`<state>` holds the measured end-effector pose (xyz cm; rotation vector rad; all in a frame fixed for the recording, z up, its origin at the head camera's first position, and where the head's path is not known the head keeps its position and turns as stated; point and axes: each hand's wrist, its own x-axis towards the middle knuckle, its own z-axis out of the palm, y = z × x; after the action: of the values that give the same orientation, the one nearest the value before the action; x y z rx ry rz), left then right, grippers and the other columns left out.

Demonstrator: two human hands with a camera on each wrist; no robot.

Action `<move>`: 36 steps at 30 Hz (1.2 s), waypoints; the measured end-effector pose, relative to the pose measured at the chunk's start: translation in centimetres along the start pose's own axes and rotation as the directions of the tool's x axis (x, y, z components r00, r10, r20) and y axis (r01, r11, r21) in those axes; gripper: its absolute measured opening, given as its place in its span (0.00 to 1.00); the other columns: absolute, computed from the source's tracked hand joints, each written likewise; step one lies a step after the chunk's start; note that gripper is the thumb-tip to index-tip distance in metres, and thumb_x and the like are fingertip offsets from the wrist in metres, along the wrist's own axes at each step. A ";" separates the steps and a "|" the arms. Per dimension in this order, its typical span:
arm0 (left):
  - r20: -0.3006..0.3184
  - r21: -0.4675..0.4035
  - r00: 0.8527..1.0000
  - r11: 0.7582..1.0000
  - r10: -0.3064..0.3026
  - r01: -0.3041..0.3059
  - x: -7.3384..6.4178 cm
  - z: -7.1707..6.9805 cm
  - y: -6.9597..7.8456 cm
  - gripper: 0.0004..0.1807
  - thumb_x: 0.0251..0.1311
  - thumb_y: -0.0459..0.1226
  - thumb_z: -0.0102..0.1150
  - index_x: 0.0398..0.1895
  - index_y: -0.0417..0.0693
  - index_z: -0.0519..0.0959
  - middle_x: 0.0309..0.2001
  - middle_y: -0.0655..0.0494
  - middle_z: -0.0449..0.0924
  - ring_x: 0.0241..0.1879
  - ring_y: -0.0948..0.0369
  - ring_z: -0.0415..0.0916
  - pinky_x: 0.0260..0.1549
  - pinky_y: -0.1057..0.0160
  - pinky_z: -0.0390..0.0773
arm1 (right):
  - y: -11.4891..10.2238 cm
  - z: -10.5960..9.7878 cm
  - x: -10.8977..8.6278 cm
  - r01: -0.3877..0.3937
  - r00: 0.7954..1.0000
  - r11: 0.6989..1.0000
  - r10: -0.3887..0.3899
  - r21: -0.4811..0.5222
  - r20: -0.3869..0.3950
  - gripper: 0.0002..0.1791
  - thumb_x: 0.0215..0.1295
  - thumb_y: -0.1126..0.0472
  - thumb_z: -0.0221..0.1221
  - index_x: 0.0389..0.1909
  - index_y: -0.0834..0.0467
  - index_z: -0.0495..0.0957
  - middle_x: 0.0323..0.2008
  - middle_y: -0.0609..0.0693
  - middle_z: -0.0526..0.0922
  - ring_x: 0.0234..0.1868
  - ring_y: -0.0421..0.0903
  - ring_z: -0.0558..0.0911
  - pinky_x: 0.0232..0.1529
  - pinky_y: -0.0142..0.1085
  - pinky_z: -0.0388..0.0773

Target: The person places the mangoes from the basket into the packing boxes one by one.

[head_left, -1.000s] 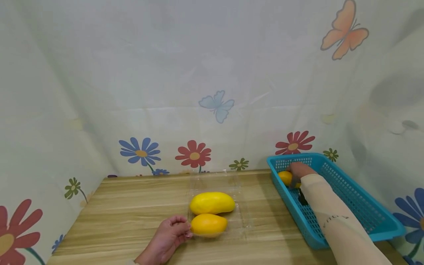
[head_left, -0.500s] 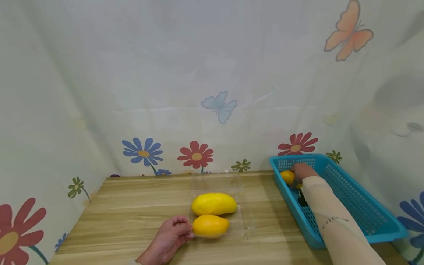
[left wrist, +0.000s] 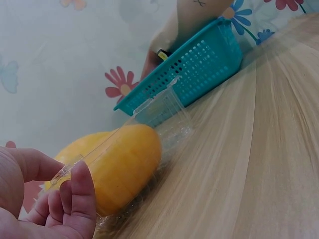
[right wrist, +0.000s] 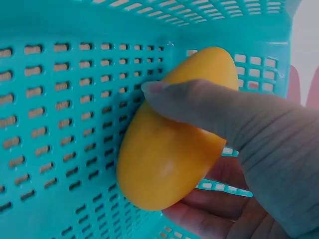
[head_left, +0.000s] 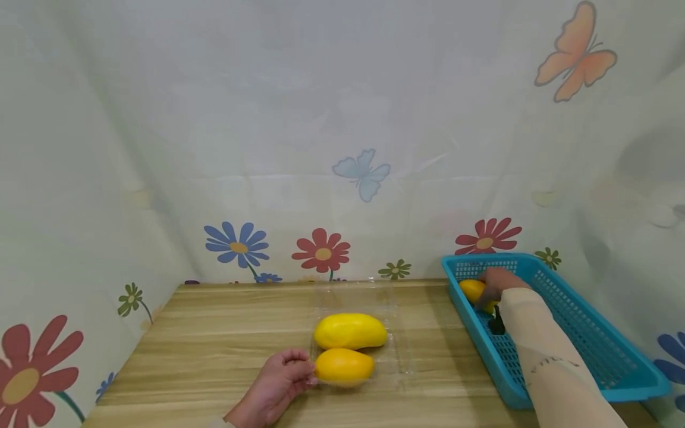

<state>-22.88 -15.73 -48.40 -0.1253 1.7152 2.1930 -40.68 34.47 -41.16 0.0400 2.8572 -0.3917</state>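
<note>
In the head view, two yellow mangoes, one farther back (head_left: 350, 331) and one nearer (head_left: 344, 366), lie side by side in a clear plastic box (head_left: 400, 358). My left hand (head_left: 280, 383) pinches the near left edge of that box between thumb and fingers, beside the nearer mango. Over on the right, my right hand (head_left: 499, 282) reaches into a blue basket (head_left: 484, 351). The right wrist view shows it gripping another yellow mango (right wrist: 162, 157), thumb across the top and fingers along the other side. This mango lies against the basket's perforated wall.
The wooden table (head_left: 230, 321) meets a flower-printed curtain (head_left: 257, 196) at the back. The basket's long side wall stands between the box and my right forearm (head_left: 556, 362). A small dark object (head_left: 496, 322) shows under the right wrist.
The whole scene has slid slightly right in the head view. Both hands keep nearly the same places, the left at the box and the right in the basket.
</note>
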 end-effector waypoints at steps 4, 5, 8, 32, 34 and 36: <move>0.008 -0.014 1.000 1.000 -0.001 0.002 0.0 -0.1 -0.1 0.16 0.64 0.31 0.64 0.49 0.38 0.70 0.34 0.56 0.78 0.33 0.62 0.80 0.41 0.65 0.85 | 0.4 -0.4 -0.4 0.021 1.000 1.000 -0.021 0.008 -0.002 0.35 0.48 0.51 0.80 0.53 0.67 0.80 0.41 0.59 0.83 0.39 0.54 0.79 0.42 0.49 0.85; 0.011 -0.015 1.000 1.000 -0.001 0.001 0.0 -0.1 -0.1 0.15 0.64 0.30 0.64 0.49 0.38 0.70 0.34 0.56 0.78 0.33 0.62 0.80 0.41 0.65 0.85 | 0.6 -0.5 -0.5 0.033 0.999 0.999 -0.032 0.010 -0.006 0.36 0.47 0.50 0.80 0.53 0.67 0.80 0.41 0.59 0.84 0.39 0.53 0.79 0.42 0.49 0.86; 0.016 -0.020 1.000 1.000 -0.002 0.003 0.1 0.0 -0.1 0.15 0.64 0.30 0.64 0.49 0.38 0.70 0.34 0.56 0.77 0.33 0.62 0.80 0.41 0.64 0.85 | 1.2 -0.9 -1.2 0.068 0.997 0.998 -0.067 0.015 -0.028 0.38 0.45 0.46 0.80 0.52 0.66 0.80 0.41 0.58 0.84 0.38 0.52 0.80 0.41 0.47 0.86; 0.048 -0.001 0.999 1.000 -0.012 0.012 -0.2 -0.3 0.1 0.16 0.66 0.31 0.64 0.50 0.36 0.69 0.34 0.56 0.79 0.34 0.62 0.80 0.41 0.64 0.85 | -2.2 -4.5 -6.9 0.242 0.958 0.968 -0.250 -0.066 -0.144 0.39 0.46 0.37 0.77 0.46 0.65 0.80 0.37 0.54 0.85 0.34 0.45 0.80 0.38 0.43 0.86; 0.045 -0.003 0.999 1.000 -0.014 0.014 -0.2 -0.3 0.1 0.16 0.65 0.31 0.64 0.50 0.36 0.69 0.34 0.56 0.78 0.34 0.62 0.80 0.41 0.64 0.85 | -2.7 -4.6 -7.3 0.254 0.955 0.965 -0.261 -0.065 -0.141 0.39 0.47 0.37 0.77 0.46 0.65 0.80 0.37 0.54 0.85 0.33 0.45 0.80 0.37 0.42 0.86; 0.042 -0.005 0.999 1.000 -0.014 0.014 -0.2 -0.3 0.1 0.16 0.65 0.31 0.64 0.50 0.37 0.69 0.34 0.56 0.78 0.33 0.62 0.80 0.41 0.64 0.85 | -3.1 -4.7 -7.7 0.273 0.950 0.959 -0.280 -0.068 -0.138 0.38 0.48 0.38 0.76 0.46 0.65 0.80 0.36 0.53 0.85 0.33 0.44 0.80 0.37 0.42 0.86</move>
<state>-22.76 -16.05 -48.29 -0.0912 1.6810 2.1745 -34.55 32.76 -34.00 -0.3607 3.0235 -0.3882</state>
